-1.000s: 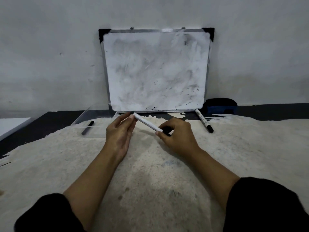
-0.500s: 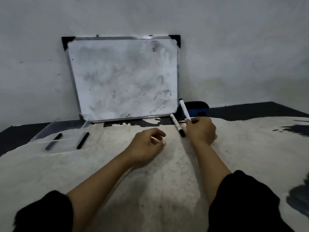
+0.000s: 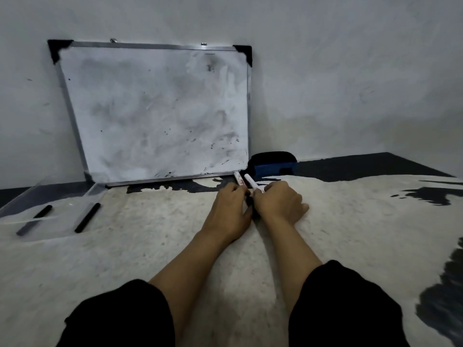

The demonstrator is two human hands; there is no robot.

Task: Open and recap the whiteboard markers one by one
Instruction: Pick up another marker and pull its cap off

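Worn tabletop point(image 3: 150, 246), left hand point(image 3: 229, 211) now joining right hand point(image 3: 278, 202) at markers point(image 3: 239, 180)

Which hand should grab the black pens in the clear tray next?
Probably the left hand. The black pens lie in the tray far on its side; the right hand would have to cross over.

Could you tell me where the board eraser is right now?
The eraser sits against the wall, right of the whiteboard's lower right corner, beyond both hands.
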